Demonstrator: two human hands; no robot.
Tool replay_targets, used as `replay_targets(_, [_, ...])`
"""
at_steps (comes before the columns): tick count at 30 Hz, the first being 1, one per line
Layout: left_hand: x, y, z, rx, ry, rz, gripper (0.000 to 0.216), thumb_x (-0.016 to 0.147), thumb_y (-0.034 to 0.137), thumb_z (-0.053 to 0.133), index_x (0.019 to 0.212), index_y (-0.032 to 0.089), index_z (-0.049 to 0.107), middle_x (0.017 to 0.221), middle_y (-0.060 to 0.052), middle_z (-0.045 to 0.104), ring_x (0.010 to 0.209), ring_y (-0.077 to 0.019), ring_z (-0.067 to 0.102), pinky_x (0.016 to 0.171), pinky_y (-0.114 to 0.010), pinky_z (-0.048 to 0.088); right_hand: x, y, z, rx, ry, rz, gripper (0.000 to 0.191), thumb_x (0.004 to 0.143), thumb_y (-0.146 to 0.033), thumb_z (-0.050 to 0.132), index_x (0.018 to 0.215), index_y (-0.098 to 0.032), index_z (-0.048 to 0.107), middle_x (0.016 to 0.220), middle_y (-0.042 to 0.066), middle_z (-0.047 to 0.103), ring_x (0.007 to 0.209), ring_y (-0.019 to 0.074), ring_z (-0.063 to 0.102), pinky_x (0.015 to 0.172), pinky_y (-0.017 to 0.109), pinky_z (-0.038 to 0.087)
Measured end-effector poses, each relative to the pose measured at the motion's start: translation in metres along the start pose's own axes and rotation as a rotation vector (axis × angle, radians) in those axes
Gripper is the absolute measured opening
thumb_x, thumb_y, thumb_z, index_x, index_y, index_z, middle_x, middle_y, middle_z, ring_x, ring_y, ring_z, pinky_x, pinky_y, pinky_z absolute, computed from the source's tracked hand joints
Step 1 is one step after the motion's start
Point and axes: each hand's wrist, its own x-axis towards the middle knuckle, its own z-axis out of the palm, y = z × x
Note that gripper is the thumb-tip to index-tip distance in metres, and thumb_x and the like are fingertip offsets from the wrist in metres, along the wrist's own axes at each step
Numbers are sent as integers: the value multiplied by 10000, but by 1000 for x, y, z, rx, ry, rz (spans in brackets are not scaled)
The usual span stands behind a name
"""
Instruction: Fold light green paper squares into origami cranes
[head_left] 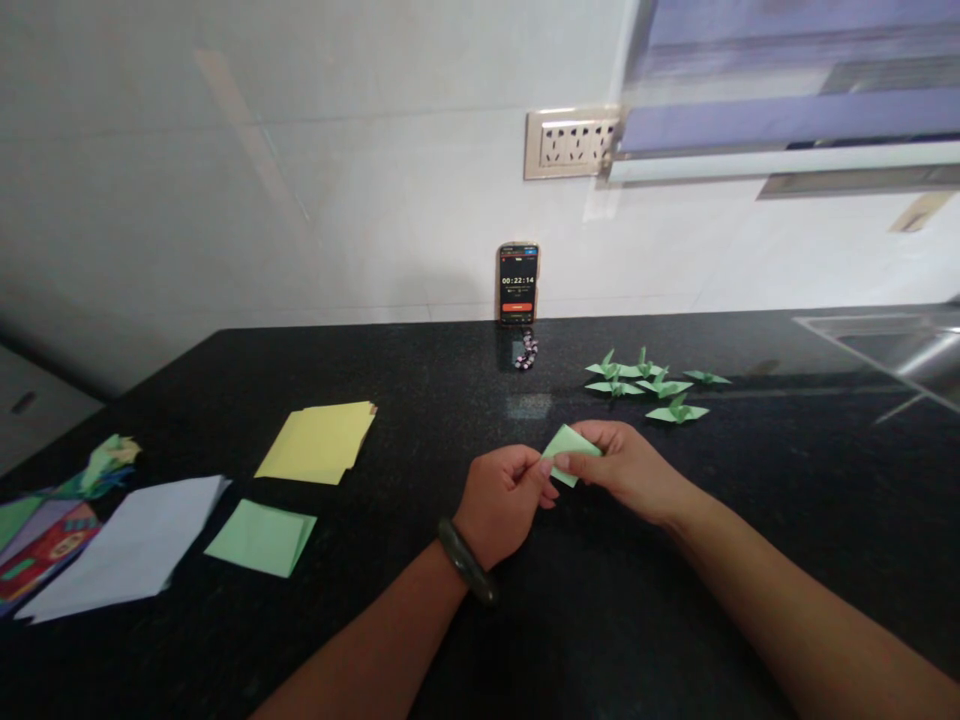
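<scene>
A small square of folded green paper (568, 441) is held between both hands above the black countertop. My left hand (501, 500), with a dark bangle on its wrist, pinches the paper's left corner between thumb and fingers. From the other side my right hand (626, 468) grips it, thumb lying across the front face and fingers behind. The fingers partly cover the paper, so its inner folds are hidden. Several folded green paper cranes (677, 411) sit on the counter beyond my right hand.
A phone (518, 283) showing a timer leans against the wall, a beaded bracelet (527, 351) before it. To the left lie yellow paper (316, 443), green sheets (262, 538), white paper (135, 545) and a colourful packet (49, 555). A metal sink edge (862, 345) is at far right.
</scene>
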Motion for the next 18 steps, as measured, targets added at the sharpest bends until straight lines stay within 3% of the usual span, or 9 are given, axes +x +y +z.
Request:
replay_targets(5, [-3,2,-2,119,0,65,276,807,311,471,603,163,584,562,-18,609,521,-120,575,508,-213,424,-2,-2,-1,34,-15,-29,201,683,-327,663,733,-145,596,627,-11,569,564,101,484,549,228,365])
replay_targets(10, [-5,2,-2,309,-57,190,301,822,272,447,573,170,583,556,-10,598,540,-115,551,544,-219,391,-2,-4,-1,-54,-19,-47,185,668,-314,678,669,-148,595,600,-21,542,546,96,465,527,225,357])
replay_targets(18, [-6,3,-2,290,-59,187,312,829,288,445,578,160,579,548,-2,582,521,-101,534,530,-209,377,-3,-8,-3,26,-9,-19,223,673,-353,671,647,-137,622,607,-2,561,542,95,466,518,229,357])
